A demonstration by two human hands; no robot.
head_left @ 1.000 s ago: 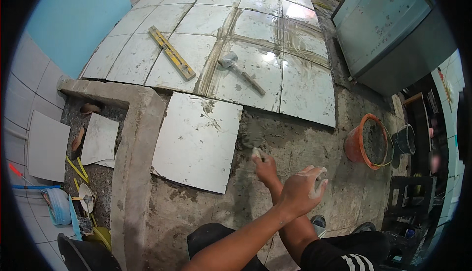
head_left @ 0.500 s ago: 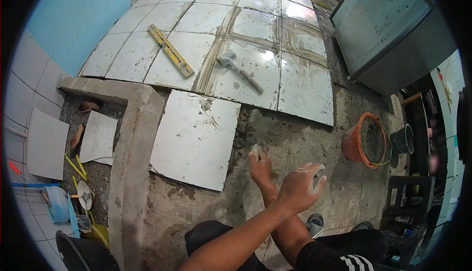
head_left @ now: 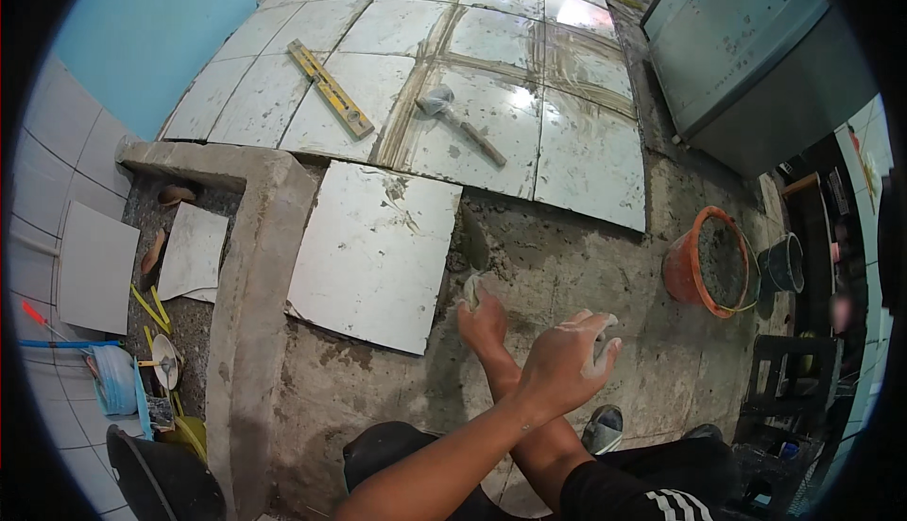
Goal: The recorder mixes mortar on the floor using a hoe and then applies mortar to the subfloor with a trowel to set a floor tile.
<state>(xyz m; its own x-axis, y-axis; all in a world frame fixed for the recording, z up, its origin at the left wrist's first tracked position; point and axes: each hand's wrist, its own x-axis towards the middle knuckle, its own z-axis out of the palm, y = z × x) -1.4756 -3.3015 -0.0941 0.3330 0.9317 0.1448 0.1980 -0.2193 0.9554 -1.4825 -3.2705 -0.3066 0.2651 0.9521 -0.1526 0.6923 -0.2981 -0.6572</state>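
Note:
My right hand, reaching across to the centre, grips a trowel; its grey blade is over rough mortar beside a loose white tile. My left hand, crossed over the right arm, is curled with grey-smeared fingers above the bare concrete; what it may hold is hidden. Beyond them is a laid tiled floor with smeared joints, carrying a yellow spirit level and a mallet with a bagged head.
A red bucket of mortar and a dark bucket stand right, near a metal cabinet and black crate. Left are a concrete curb, tile pieces, loose odds and ends, and a black bucket.
My right hand and trowel have moved left toward the loose tile. My left hand has shifted a little left as well. The view has shifted slightly.

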